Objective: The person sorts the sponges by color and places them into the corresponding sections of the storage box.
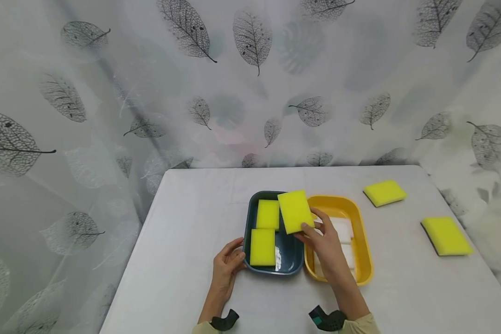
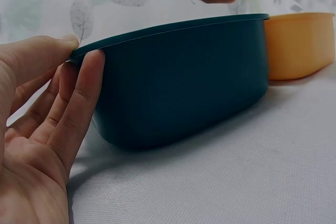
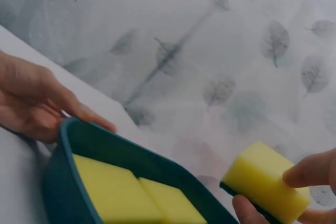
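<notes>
My right hand (image 1: 323,239) holds a yellow sponge (image 1: 294,211) by its edge, above the right side of a dark teal tub (image 1: 290,272). The right wrist view shows a dark green scouring layer under that held sponge (image 3: 268,177). At the tub's near left corner, my left hand (image 1: 227,264) grips the rim between thumb and fingers; the left wrist view has the thumb (image 2: 44,51) at the rim's top. Inside the tub lie two more sponges, one farther back (image 1: 268,214) and one nearer (image 1: 262,247), both yellow side up.
Right beside the teal tub stands a yellow tub (image 1: 361,246) with white blocks (image 1: 343,229) in it, partly hidden by my right arm. Two sponges (image 1: 385,192) (image 1: 446,236) lie at the table's right. A leaf-patterned curtain (image 1: 250,93) hangs behind the white table (image 1: 183,241).
</notes>
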The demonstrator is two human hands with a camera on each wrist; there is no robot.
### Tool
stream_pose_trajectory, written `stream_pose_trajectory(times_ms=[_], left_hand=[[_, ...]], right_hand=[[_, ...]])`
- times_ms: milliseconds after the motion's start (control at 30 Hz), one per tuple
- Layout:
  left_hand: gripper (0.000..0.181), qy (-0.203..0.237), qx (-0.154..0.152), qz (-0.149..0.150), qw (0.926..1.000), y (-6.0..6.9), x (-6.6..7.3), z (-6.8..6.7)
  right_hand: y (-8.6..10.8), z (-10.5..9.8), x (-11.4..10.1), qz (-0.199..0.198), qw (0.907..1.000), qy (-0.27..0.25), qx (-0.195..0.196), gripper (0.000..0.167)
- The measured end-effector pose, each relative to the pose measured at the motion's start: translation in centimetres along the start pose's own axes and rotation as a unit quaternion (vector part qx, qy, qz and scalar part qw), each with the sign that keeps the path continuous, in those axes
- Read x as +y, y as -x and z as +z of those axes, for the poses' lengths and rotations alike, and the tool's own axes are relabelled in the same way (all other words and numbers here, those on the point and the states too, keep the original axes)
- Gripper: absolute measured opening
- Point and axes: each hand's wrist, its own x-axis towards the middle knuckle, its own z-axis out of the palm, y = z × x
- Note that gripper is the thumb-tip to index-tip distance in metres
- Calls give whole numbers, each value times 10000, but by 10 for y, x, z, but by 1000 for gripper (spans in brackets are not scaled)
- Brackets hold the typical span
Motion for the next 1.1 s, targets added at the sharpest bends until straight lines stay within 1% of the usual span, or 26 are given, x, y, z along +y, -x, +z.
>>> stream_pose_trajectory(times_ms=[167, 267, 367, 600, 767, 833, 1000, 1100], left_hand=[[47, 48, 37, 18, 10000, 0, 0, 1], [48, 55, 59, -10, 10000, 0, 0, 1], [48, 45, 75, -29, 10000, 0, 1, 2], [49, 1, 98, -34, 9999, 2, 1, 3], [49, 43, 62, -5, 10000, 1, 1, 3], [50, 46, 66, -2, 10000, 1, 1, 3], [51, 52, 45, -19, 10000, 0, 1, 3], [50, 62, 34, -23, 10000, 0, 1, 3]], right_hand=[[-5, 23, 3, 67, 9989, -375, -266, 69], [-8, 33, 7, 70, 9980, -457, -434, 65], [-12, 40, 11, 66, 9978, -408, -510, 62], [-22, 51, 18, 193, 9993, -85, -318, 65], [-24, 56, 20, 281, 9995, 72, -131, 65], [-24, 57, 20, 321, 9994, -46, -95, 65], [-24, 59, 21, 310, 9977, -580, -157, 66], [-25, 60, 21, 343, 9964, -768, -139, 67]])
